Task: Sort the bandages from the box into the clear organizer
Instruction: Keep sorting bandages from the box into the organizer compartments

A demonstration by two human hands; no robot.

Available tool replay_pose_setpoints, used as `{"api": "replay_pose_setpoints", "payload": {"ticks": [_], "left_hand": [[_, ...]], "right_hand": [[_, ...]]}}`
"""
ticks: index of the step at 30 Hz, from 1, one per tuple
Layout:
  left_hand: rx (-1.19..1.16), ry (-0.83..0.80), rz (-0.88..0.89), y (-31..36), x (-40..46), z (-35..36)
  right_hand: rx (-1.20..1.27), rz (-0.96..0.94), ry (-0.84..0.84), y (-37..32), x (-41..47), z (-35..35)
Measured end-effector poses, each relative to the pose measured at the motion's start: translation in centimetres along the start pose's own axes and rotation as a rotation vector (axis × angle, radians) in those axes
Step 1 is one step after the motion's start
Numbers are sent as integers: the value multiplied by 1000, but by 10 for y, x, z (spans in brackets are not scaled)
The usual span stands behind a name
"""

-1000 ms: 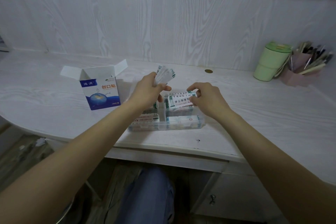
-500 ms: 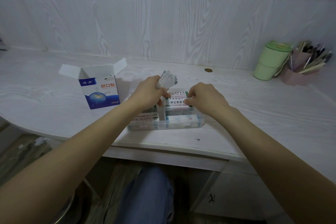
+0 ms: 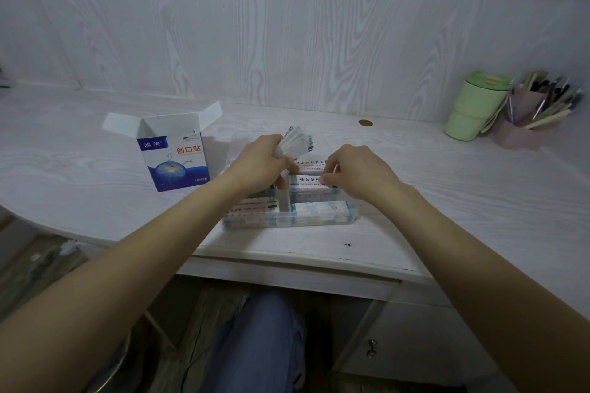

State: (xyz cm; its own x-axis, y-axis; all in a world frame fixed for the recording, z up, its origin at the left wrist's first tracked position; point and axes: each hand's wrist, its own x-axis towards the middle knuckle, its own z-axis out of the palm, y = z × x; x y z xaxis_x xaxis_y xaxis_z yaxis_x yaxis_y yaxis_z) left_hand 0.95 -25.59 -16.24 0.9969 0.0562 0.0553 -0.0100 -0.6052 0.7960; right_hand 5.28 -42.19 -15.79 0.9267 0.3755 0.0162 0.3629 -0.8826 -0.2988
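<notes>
A clear organizer [image 3: 349, 216] lies near the desk's front edge, its compartments holding stacks of wrapped bandages. My left hand [image 3: 260, 163] grips a fanned stack of bandages [image 3: 295, 143] just above the organizer's back left part. My right hand [image 3: 359, 171] pinches a bandage [image 3: 306, 180] lying on the pile in a right-hand compartment. The blue-and-white bandage box [image 3: 174, 155] stands open to the left of the organizer; its inside is hidden.
A green lidded cup [image 3: 475, 105] and a pink holder full of pens [image 3: 526, 118] stand at the back right by the wall. A small brass disc [image 3: 365, 122] sits in the desk top behind the organizer. My knee shows below the desk edge.
My right hand has lowered its bandage from above the organizer onto the pile in the compartment. My left hand, still holding the stack, has dropped slightly.
</notes>
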Motion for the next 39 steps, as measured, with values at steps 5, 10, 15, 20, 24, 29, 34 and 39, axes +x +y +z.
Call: {"api": "replay_pose_setpoints", "payload": {"ticks": [5,10,15,20,24,29,34,39], "left_hand": [[-443,-1,-70,7,-10,-11],[-554,-120,-51,10,-27,-20],[-635,-150,-64,11,-35,-26],[-492,55,-42,4,-39,-31],[-486,199,-5,4,-42,-34],[-539,235,-10,4,-46,-36],[-509,230,-11,5,-47,-37],[-510,228,-37,7,-44,-35]], "right_hand": [[65,-52,196,-5,-4,-5],[723,-127,288,-30,-9,-13],[917,-120,258,-44,-11,-7],[1086,-118,202,-49,-16,-2],[1135,-96,184,-56,-19,0],[1121,-80,202,-61,-19,1],[1144,-75,173,-59,-21,1],[1143,-61,151,-57,-22,-1]]}}
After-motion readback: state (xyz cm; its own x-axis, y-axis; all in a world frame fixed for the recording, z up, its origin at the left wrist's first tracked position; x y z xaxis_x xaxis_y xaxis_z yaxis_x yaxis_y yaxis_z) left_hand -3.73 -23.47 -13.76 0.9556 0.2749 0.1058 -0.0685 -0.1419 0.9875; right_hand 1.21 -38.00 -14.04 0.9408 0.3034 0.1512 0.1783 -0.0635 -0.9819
